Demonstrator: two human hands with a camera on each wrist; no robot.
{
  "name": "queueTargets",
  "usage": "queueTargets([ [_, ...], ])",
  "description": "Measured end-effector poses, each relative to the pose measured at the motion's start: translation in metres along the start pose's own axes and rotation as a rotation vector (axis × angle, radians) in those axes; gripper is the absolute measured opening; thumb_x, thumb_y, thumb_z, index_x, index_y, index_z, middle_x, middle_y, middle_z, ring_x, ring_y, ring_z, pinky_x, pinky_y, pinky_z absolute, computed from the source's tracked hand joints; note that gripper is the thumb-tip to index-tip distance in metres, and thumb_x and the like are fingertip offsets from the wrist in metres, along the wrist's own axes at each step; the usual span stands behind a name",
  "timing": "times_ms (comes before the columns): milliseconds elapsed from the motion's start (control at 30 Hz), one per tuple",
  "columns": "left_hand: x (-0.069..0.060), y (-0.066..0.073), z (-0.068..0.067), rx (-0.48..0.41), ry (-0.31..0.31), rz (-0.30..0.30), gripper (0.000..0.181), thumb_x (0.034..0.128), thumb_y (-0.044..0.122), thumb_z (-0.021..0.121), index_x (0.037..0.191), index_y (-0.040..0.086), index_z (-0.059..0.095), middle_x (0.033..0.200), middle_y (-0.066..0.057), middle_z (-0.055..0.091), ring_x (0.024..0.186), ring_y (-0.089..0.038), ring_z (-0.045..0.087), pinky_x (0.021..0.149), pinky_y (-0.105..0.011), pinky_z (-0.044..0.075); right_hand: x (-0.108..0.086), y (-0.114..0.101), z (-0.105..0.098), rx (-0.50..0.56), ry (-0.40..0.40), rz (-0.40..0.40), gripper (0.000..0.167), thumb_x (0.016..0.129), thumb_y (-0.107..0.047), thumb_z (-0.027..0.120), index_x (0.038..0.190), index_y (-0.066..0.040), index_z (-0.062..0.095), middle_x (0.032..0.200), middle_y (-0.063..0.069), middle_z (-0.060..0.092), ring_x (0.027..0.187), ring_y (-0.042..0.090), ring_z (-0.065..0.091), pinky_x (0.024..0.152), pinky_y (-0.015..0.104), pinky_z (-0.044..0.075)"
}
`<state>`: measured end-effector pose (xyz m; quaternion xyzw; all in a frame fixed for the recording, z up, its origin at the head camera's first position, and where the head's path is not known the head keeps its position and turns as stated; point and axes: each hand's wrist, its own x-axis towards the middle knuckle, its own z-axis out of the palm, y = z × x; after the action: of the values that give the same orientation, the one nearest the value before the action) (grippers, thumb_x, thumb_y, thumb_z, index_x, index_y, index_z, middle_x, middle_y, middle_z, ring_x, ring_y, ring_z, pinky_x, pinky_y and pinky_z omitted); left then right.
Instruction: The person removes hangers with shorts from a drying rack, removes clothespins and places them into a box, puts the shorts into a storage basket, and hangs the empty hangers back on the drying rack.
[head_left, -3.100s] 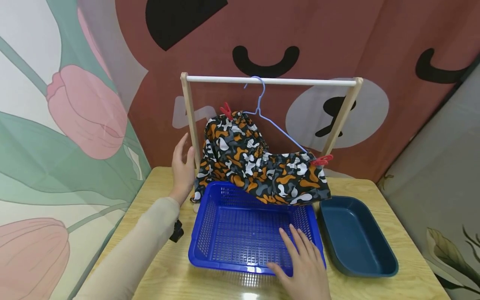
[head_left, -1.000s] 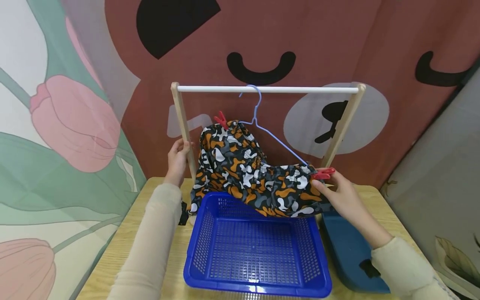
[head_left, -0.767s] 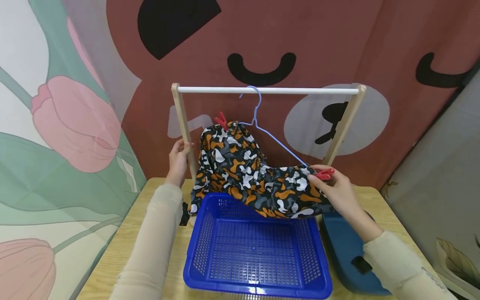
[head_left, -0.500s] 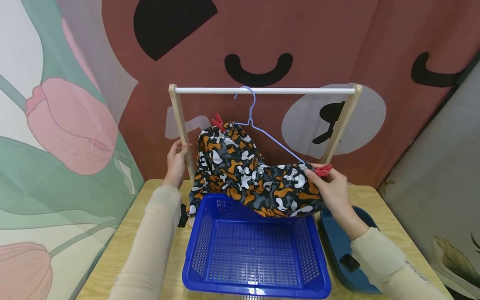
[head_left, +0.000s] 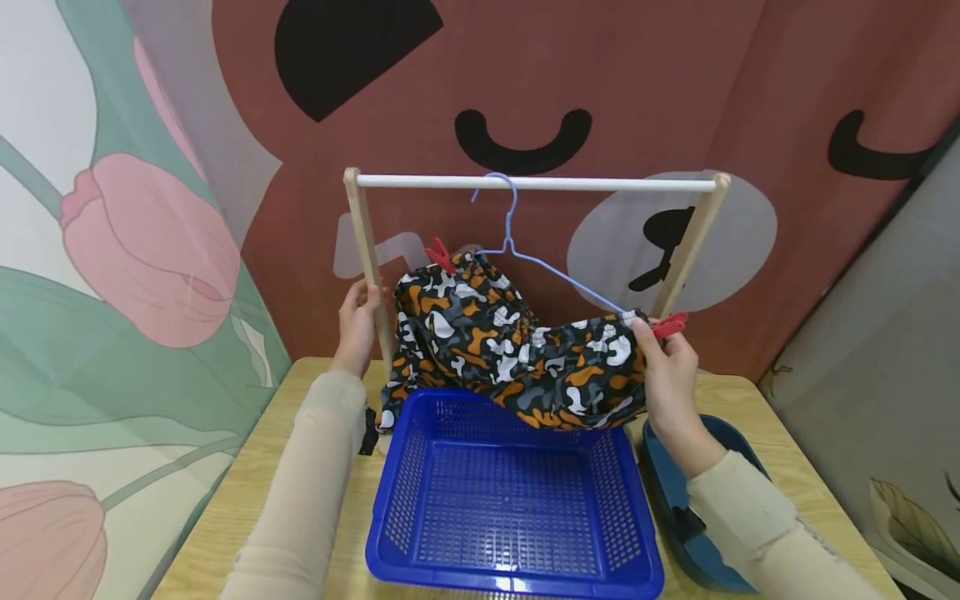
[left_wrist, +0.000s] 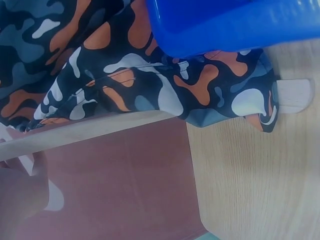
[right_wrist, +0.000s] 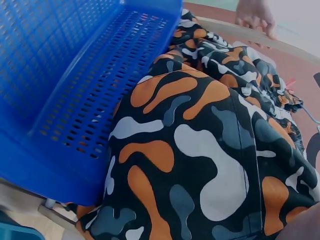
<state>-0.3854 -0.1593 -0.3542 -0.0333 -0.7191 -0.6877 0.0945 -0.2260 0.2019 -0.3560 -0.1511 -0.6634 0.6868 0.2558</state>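
Note:
Black, orange, grey and white camouflage shorts [head_left: 517, 350] hang from a blue hanger [head_left: 562, 275], whose hook is over the rack's white rail [head_left: 600, 184]. One red clothespin [head_left: 441, 255] grips the waistband's left end, another red clothespin [head_left: 670, 325] its right end. My right hand [head_left: 670, 379] pinches the waistband at the right end, thumb in front, beside that clothespin. With my left hand [head_left: 355, 329] I hold the rack's left wooden post [head_left: 365, 233]; its fingertips also show in the right wrist view. The hanger slopes down to the right. Cloth hides its lower bar.
A blue perforated basket [head_left: 506, 575] stands under and in front of the shorts, touching their lower edge. Right of it, a dark teal tub [head_left: 720, 433] lies partly under my right forearm. The wooden table [head_left: 247, 500] ends near the patterned wall cloth.
My left hand came to the left post and took hold. My right hand left the basket, reached the right clothespin, then pinched the waistband and lifted that end slightly, so the hanger tilts less.

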Motion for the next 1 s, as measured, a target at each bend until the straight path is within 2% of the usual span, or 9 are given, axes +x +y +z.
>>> queueTargets([
  [167, 0.000, 0.000, 0.002, -0.008, 0.001, 0.026, 0.046, 0.1051, 0.036, 0.043, 0.139, 0.006, 0.048, 0.135, -0.020, 0.052, 0.121, -0.030, 0.048, 0.102, -0.043, 0.035, 0.004, -0.008, 0.002, 0.162, 0.047, -0.004, 0.012, 0.101, -0.023, 0.058, 0.106, -0.012, 0.056, 0.100, -0.005, 0.055, 0.098, 0.008, 0.049, 0.083, 0.017, 0.041],
  [367, 0.001, 0.000, 0.003, -0.045, 0.022, 0.035, 0.038, 0.1048, 0.033, 0.045, 0.132, 0.007, 0.053, 0.128, -0.017, 0.056, 0.113, -0.026, 0.053, 0.097, -0.040, 0.040, 0.012, -0.020, 0.003, 0.306, 0.122, 0.006, 0.005, 0.100, -0.015, 0.057, 0.100, -0.010, 0.056, 0.101, 0.000, 0.053, 0.097, 0.008, 0.048, 0.082, 0.016, 0.041],
  [467, 0.001, 0.001, 0.003, -0.011, 0.024, 0.038, 0.042, 0.1051, 0.034, 0.044, 0.135, 0.005, 0.049, 0.128, -0.014, 0.057, 0.114, -0.024, 0.052, 0.099, -0.040, 0.038, 0.016, -0.027, 0.004, 0.387, 0.184, -0.048, 0.004, 0.099, -0.009, 0.059, 0.096, -0.007, 0.057, 0.095, 0.001, 0.054, 0.092, 0.010, 0.049, 0.078, 0.016, 0.042],
  [600, 0.000, 0.003, 0.003, -0.001, 0.005, 0.046, 0.044, 0.1060, 0.032, 0.041, 0.138, 0.002, 0.045, 0.131, -0.017, 0.055, 0.121, -0.028, 0.049, 0.102, -0.039, 0.035, 0.019, -0.038, 0.001, 0.487, 0.253, -0.142, 0.005, 0.097, -0.004, 0.061, 0.093, -0.005, 0.058, 0.091, 0.003, 0.054, 0.088, 0.012, 0.050, 0.075, 0.017, 0.044],
  [700, -0.008, 0.016, 0.004, -0.023, -0.018, 0.028, 0.041, 0.1069, 0.024, 0.040, 0.138, -0.002, 0.043, 0.132, -0.022, 0.053, 0.125, -0.035, 0.046, 0.101, -0.036, 0.034, 0.019, -0.045, -0.004, 0.523, 0.276, -0.183, 0.005, 0.097, -0.004, 0.061, 0.093, -0.004, 0.058, 0.092, 0.005, 0.052, 0.089, 0.013, 0.049, 0.075, 0.017, 0.044],
  [833, -0.017, 0.032, 0.006, -0.004, -0.033, -0.007, 0.037, 0.1074, 0.021, 0.040, 0.137, -0.001, 0.045, 0.133, -0.023, 0.052, 0.124, -0.034, 0.046, 0.101, -0.039, 0.036, 0.015, -0.054, -0.012, 0.579, 0.280, -0.190, 0.005, 0.096, -0.004, 0.063, 0.093, -0.004, 0.058, 0.091, 0.006, 0.052, 0.088, 0.013, 0.048, 0.074, 0.017, 0.044],
  [1000, -0.018, 0.032, 0.008, -0.009, -0.041, -0.018, 0.040, 0.1073, 0.022, 0.039, 0.140, -0.002, 0.043, 0.135, -0.024, 0.050, 0.124, -0.035, 0.046, 0.102, -0.042, 0.037, 0.006, -0.054, -0.021, 0.697, 0.276, -0.176, 0.007, 0.093, 0.001, 0.065, 0.089, -0.001, 0.059, 0.085, 0.006, 0.057, 0.081, 0.013, 0.053, 0.071, 0.018, 0.047],
])
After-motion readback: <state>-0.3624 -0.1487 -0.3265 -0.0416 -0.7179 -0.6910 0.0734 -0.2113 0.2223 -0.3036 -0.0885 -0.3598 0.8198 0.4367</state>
